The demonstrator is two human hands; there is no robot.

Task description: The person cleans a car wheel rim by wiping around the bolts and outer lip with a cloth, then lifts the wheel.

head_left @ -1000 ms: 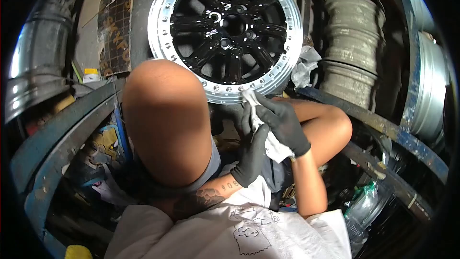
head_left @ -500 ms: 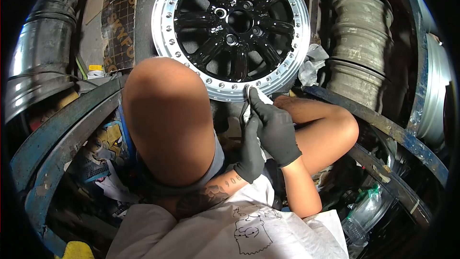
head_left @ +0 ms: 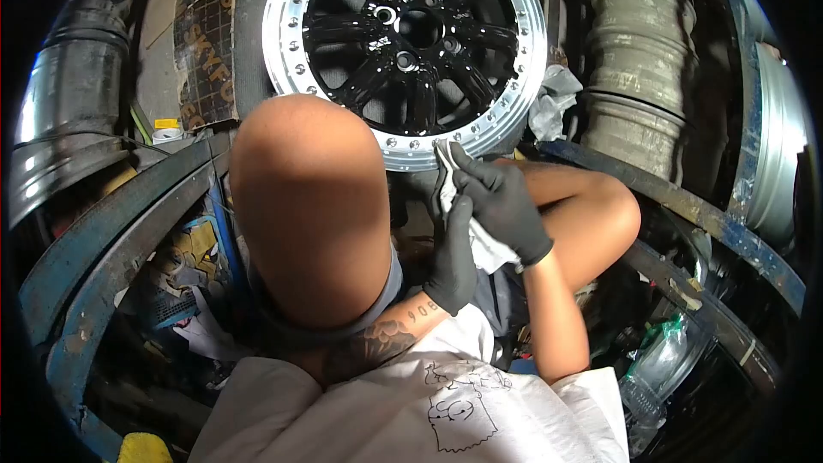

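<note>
A car wheel rim point(head_left: 403, 147) with glossy black spokes and a polished silver lip, dotted with small holes, lies face up in front of my knees. My right hand point(head_left: 504, 207), in a dark grey glove, is closed on a white cloth point(head_left: 490, 247) and presses its folded tip at the near edge of the lip. Just below and left of it, my left hand point(head_left: 451, 249), gloved alike, also grips the cloth, thumb up. The left fingers are partly hidden behind the cloth.
Stacked bare wheel barrels point(head_left: 639, 60) stand at right, with a crumpled grey rag point(head_left: 555, 103) near the rim. Shiny barrels point(head_left: 73, 86) are at left. Blue metal frame bars point(head_left: 129, 206) curve around both sides. A plastic bottle point(head_left: 647, 394) lies lower right, scraps point(head_left: 193, 266) lower left.
The view has shifted slightly, moving the wheel up and left. My right hand has shifted a little down and right relative to the wheel, and more of the white cloth shows below it.
</note>
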